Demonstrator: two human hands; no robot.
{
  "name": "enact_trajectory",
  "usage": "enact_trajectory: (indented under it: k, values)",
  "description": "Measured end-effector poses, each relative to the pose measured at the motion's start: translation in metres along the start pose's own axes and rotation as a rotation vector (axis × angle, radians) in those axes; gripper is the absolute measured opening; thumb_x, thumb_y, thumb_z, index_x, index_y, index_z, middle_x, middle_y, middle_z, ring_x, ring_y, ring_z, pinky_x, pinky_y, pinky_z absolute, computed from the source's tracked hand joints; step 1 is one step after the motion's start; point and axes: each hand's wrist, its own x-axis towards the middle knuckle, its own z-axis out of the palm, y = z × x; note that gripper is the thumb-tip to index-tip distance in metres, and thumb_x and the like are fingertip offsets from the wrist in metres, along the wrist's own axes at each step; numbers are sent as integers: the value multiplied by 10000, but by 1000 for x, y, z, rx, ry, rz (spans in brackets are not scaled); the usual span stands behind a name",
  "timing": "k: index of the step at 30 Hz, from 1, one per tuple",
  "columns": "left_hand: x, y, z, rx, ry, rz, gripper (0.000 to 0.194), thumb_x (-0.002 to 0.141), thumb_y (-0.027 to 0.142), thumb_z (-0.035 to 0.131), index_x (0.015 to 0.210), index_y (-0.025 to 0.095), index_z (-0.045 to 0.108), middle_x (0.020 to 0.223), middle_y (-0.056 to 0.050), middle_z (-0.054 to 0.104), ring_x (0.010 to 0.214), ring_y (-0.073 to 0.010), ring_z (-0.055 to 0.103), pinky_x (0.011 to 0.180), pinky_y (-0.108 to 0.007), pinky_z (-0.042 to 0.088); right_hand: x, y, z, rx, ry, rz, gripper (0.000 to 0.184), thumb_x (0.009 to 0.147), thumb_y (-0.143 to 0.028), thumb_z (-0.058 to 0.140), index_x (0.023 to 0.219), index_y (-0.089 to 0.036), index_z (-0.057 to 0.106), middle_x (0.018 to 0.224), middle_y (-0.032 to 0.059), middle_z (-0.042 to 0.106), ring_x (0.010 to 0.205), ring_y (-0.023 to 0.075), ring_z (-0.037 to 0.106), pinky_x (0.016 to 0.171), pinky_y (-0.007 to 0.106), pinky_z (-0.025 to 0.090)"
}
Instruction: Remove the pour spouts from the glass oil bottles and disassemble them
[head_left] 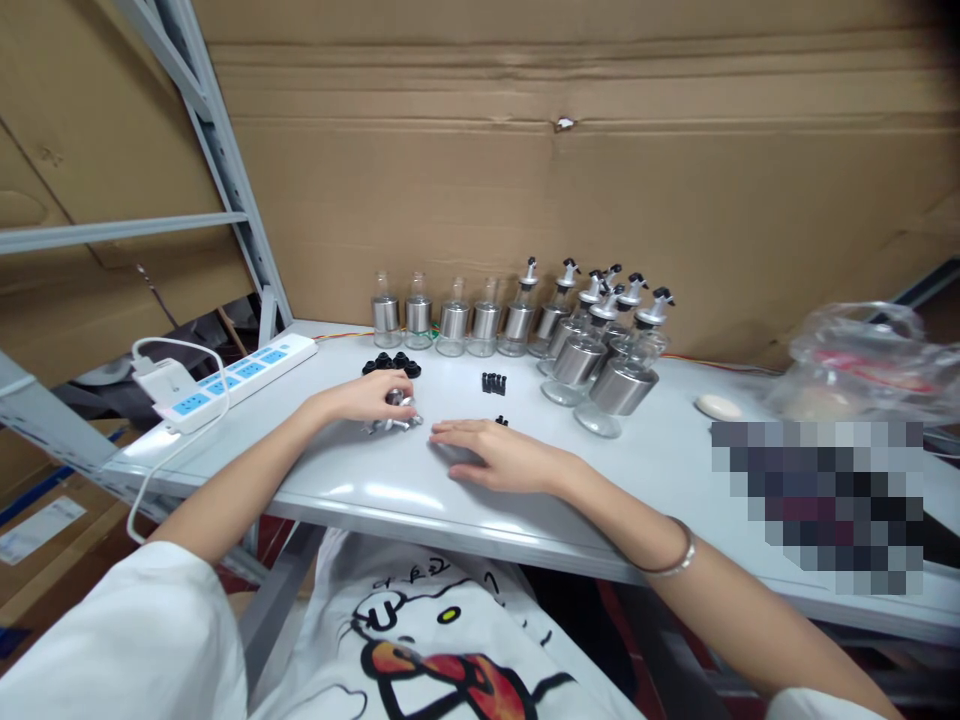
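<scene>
My left hand (pixel 375 396) is at a small pile of silver pour spout parts (pixel 391 424) on the table, its fingers bent around a shiny piece that they partly hide. Just behind it lies a cluster of black rubber stoppers (pixel 391 364). My right hand (pixel 499 455) rests palm down on the tabletop, fingers stretched out and holding nothing. Small black caps (pixel 501 421) show just beyond its knuckles. Farther back, several more black caps (pixel 493 383) stand in a short row.
Glass bottles with steel sleeves (pixel 453 322) line the back, several without spouts. To their right, bottles with spouts (pixel 576 362) are grouped. A white power strip (pixel 244 380) sits left. On the right are a white oval object (pixel 718 407) and clear plastic bags (pixel 862 370).
</scene>
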Motion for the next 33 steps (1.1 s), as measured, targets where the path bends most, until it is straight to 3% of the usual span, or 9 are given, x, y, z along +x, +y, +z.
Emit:
enact_trajectory:
  k: [8, 14, 17, 21, 23, 26, 29, 31, 33]
  values:
    - [0, 1, 2, 48, 55, -2, 374, 868, 475, 401, 844, 156, 594, 904, -66, 596, 828, -196, 556, 767, -297, 422, -1, -1, -1, -2, 28, 14, 402, 866, -228, 591, 1259, -142, 575, 1343, 142, 541, 1237, 247, 521, 1051, 394, 424]
    - [0, 2, 1, 78, 79, -2, 361, 862, 466, 429, 871, 152, 606, 896, -70, 635, 811, -196, 568, 740, -286, 416, 0, 6, -3, -6, 183, -29, 277, 920, -225, 488, 1153, -164, 624, 1193, 105, 640, 1119, 215, 590, 992, 387, 470]
    - [-1, 5, -1, 67, 98, -10, 352, 856, 464, 442, 869, 154, 607, 882, -65, 640, 797, -196, 573, 729, -285, 414, 1, 11, -7, -131, 450, -18, 275, 914, -247, 480, 1156, -198, 599, 1287, 108, 573, 1275, 256, 460, 1075, 480, 374]
    - [-2, 5, -2, 38, 132, -11, 324, 862, 452, 454, 852, 164, 604, 874, -52, 635, 800, -193, 573, 729, -284, 411, -2, 22, -19, -256, 1055, 187, 413, 885, -244, 478, 1294, -211, 431, 1452, 135, 353, 1392, 268, 270, 1130, 547, 252]
    - [-1, 3, -1, 42, 142, -3, 324, 868, 455, 453, 857, 167, 603, 885, -54, 630, 818, -199, 572, 743, -294, 414, -7, 34, -27, -275, 1257, 286, 481, 891, -244, 442, 1355, -208, 321, 1484, 150, 256, 1410, 270, 224, 1132, 560, 231]
    - [0, 1, 0, 70, 222, 48, 309, 889, 428, 439, 909, 166, 601, 954, -75, 626, 909, -220, 567, 828, -332, 417, -14, 59, -36, -309, 1355, 374, 563, 899, -226, 381, 1421, -197, 174, 1520, 160, 119, 1438, 282, 137, 1137, 578, 196]
    - [1, 8, 1, 124, 417, 111, 266, 907, 355, 423, 1002, 169, 588, 1053, -101, 620, 1016, -237, 535, 922, -389, 391, -17, 79, -39, -316, 1381, 451, 622, 901, -229, 371, 1451, -181, 84, 1525, 176, 67, 1448, 283, 85, 1137, 588, 176]
    - [0, 18, 5, 155, 538, 149, 252, 902, 306, 417, 1038, 176, 584, 1075, -115, 621, 1028, -246, 527, 934, -424, 385, -17, 86, -39, -280, 1380, 502, 614, 900, -241, 385, 1448, -184, 113, 1524, 182, 69, 1450, 283, 76, 1130, 595, 176]
    - [-1, 28, 11, 180, 564, 229, 245, 882, 271, 418, 1035, 191, 592, 1055, -118, 633, 1020, -256, 539, 933, -458, 385, -15, 88, -39, -220, 1344, 526, 553, 881, -240, 422, 1404, -192, 249, 1527, 174, 66, 1453, 291, 46, 1126, 591, 176]
